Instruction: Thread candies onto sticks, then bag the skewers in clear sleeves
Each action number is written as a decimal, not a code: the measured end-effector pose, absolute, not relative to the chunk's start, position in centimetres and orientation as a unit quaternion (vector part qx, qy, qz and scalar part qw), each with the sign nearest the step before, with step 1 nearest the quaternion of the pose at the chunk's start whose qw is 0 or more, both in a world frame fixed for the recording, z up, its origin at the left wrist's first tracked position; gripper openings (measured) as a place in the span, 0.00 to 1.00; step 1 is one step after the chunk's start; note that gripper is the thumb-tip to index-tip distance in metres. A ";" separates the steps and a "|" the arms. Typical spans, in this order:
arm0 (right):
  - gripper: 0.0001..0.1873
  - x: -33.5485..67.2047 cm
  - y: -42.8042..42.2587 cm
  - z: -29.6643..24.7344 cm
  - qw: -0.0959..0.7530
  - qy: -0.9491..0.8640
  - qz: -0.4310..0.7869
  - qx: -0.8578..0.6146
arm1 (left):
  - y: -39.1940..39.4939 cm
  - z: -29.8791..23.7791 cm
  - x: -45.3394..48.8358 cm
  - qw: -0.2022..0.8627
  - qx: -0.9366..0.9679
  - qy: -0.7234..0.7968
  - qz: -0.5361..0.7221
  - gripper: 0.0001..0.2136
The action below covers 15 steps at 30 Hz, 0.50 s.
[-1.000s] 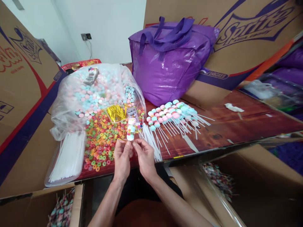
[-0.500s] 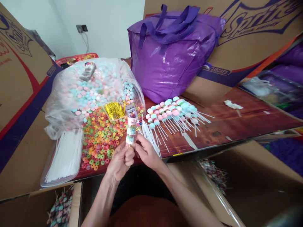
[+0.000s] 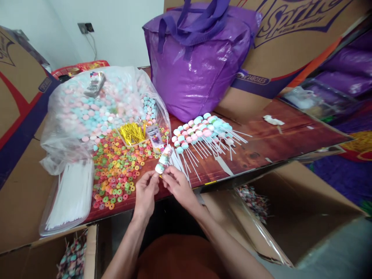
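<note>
A wrapped marshmallow skewer (image 3: 163, 159), with a clear printed wrapper over its pastel candies, tilts up and to the right between my hands. My left hand (image 3: 146, 190) is closed, pinching the wrapper's gathered lower end. At that same end my right hand (image 3: 177, 185) pinches a gold twist tie (image 3: 161, 176), only a bit of which shows. Just behind the skewer lies a stack of printed wrappers (image 3: 155, 139). A shallow container of gold twist ties (image 3: 132, 133) stands to its left, and loose ring gummies (image 3: 116, 170) spread across the table.
Unwrapped marshmallow skewers (image 3: 200, 131) lie in a pile at right, before a purple bag (image 3: 194, 73). At left are a plastic bag of marshmallows (image 3: 93, 104) and a tray of white sticks (image 3: 69, 193). Open cartons with finished skewers (image 3: 74, 254) sit below the table edge.
The wrapped skewer has tilted to the right from nearly upright. Gold tie now shows at my right fingertips. The whole view has shifted, so the table's things appear farther left.
</note>
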State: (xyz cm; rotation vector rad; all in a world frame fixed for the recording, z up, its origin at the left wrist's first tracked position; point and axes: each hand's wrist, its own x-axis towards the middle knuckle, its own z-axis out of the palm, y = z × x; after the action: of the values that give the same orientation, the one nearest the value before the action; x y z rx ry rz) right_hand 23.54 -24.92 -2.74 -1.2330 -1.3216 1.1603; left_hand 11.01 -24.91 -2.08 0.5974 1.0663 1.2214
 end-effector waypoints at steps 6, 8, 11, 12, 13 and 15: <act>0.18 24.4 -25.7 -2.4 0.493 -0.697 0.202 -0.479 | -24.1 -1.3 11.7 0.735 0.154 0.431 0.500 0.17; 0.17 24.7 -25.7 -2.2 0.457 -0.735 0.143 -0.480 | -24.1 -0.9 11.9 0.738 0.147 0.428 0.501 0.17; 0.14 24.9 -25.7 -2.0 0.412 -0.759 0.085 -0.497 | -24.2 -0.2 12.1 0.745 0.135 0.426 0.495 0.16; 0.14 25.0 -25.6 -2.0 0.406 -0.759 0.067 -0.505 | -24.3 0.0 12.2 0.752 0.131 0.425 0.487 0.15; 0.13 25.0 -25.6 -2.1 0.403 -0.757 0.050 -0.513 | -24.4 0.2 12.3 0.761 0.126 0.424 0.475 0.15; 0.14 25.0 -25.6 -2.2 0.406 -0.749 0.024 -0.523 | -24.5 0.4 12.7 0.779 0.118 0.420 0.451 0.13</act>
State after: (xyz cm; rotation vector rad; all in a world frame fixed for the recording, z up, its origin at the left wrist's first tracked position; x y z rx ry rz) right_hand 25.03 -25.64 -2.23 -1.3189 -1.8902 0.0594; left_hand 12.71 -24.46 0.41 0.2549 0.9086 0.9742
